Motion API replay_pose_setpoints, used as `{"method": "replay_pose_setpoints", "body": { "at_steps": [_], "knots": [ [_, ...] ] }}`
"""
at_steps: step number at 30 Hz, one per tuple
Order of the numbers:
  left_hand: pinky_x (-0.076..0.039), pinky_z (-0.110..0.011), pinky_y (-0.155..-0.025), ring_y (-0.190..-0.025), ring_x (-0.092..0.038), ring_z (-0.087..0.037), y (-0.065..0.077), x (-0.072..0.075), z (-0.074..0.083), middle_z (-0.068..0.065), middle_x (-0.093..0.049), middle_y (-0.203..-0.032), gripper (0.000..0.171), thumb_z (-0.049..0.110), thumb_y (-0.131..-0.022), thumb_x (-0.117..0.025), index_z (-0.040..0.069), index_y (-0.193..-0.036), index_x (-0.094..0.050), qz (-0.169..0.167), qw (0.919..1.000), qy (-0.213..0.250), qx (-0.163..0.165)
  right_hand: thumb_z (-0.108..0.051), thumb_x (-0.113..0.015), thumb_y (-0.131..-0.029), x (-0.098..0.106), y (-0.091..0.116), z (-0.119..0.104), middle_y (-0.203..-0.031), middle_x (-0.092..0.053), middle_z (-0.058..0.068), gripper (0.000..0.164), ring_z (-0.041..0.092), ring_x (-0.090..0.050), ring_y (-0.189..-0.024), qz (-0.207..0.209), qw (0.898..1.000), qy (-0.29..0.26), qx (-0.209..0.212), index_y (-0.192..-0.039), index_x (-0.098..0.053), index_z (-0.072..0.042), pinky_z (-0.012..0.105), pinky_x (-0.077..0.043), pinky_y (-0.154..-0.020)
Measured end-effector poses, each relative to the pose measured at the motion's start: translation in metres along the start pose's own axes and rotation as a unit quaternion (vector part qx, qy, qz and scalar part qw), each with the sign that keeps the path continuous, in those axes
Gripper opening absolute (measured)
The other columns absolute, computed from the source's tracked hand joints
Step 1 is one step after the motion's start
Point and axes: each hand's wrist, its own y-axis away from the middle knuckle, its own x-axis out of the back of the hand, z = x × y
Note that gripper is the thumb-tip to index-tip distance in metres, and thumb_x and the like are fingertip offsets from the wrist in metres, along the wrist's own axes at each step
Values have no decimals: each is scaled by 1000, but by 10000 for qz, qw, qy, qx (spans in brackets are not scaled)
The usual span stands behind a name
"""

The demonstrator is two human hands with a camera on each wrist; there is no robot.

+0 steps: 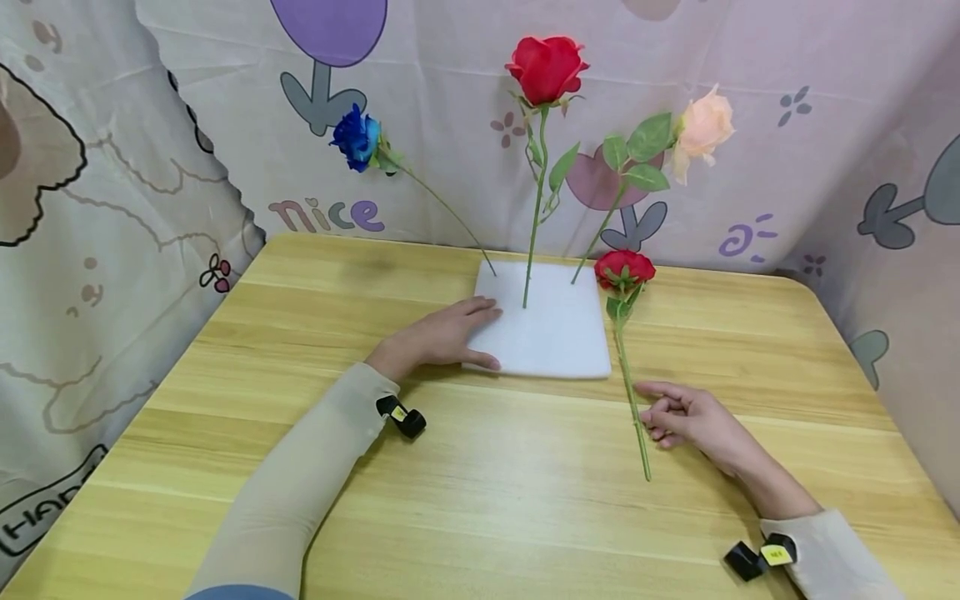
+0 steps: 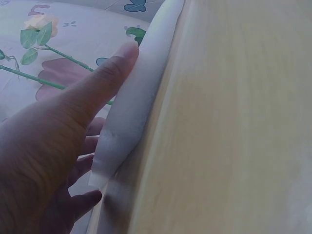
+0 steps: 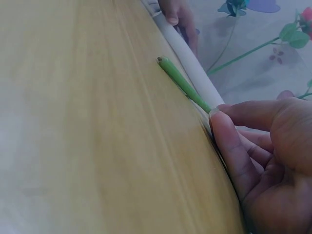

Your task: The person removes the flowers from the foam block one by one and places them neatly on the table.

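Note:
My right hand (image 1: 697, 423) pinches the green stem of a red artificial rose (image 1: 625, 358) between thumb and fingers, low on the stem. Its bloom is beside the back right corner of a white foam board (image 1: 552, 343), and the cut stem end points toward me. On the board's left side rests my left hand (image 1: 444, 335), thumb and fingers spread along the edge. Three flowers stand in the board: a blue rose (image 1: 356, 139) leaning left, an upright red rose (image 1: 546, 71) and a pale peach rose (image 1: 703, 127) leaning right.
The board lies near the back edge of a wood-grain table (image 1: 480, 483). Behind the table hangs a printed curtain (image 1: 450, 50), close to the blooms. A small black device (image 1: 402, 417) is strapped at each wrist.

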Motion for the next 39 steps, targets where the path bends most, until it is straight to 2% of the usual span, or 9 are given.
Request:
{"method": "replay_pose_setpoints", "body": {
  "at_steps": [11,19,27,34,39],
  "knots": [
    [-15,-36,-107,-134,-9,-19,0,-1,-2,-3,-11,-148,103,81,-64,-39,19,-143,-18,11,10000,-23,11,-16,-62,-83,1,0,0,-92,-55,25,56,25,-59,-73,8,10000,5,73,-132,-38,-2,39,-53,-62],
    [-14,-35,-107,-134,-8,-18,-1,2,1,-2,-11,-148,103,80,-64,-42,19,-143,-18,-101,9999,83,38,-13,-55,-88,3,3,-3,-96,-53,27,51,27,-58,-77,-285,9991,-104,286,-134,-34,-1,40,-53,-62],
    [-15,-37,-107,-134,-8,-18,1,0,0,-2,-10,-148,103,80,-64,-43,19,-143,-18,-58,9998,159,48,-14,-56,-88,4,5,-18,-96,-54,27,52,31,-58,-77,-305,9986,77,415,-134,-35,-3,43,-52,-63],
    [-15,-35,-107,-134,-8,-17,1,-3,-1,0,-10,-148,103,81,-63,-41,19,-143,-19,36,10000,70,48,-20,-57,-87,5,-3,-31,-95,-54,26,52,34,-58,-77,-234,9975,425,513,-132,-38,-4,41,-52,-63],
    [-16,-36,-107,-134,-9,-18,1,-2,-2,-1,-11,-148,103,81,-63,-40,19,-143,-18,0,10000,62,31,-21,-58,-87,4,-10,-38,-96,-53,28,52,37,-57,-77,-164,9973,431,572,-132,-38,-3,42,-52,-65]
  ]
}}
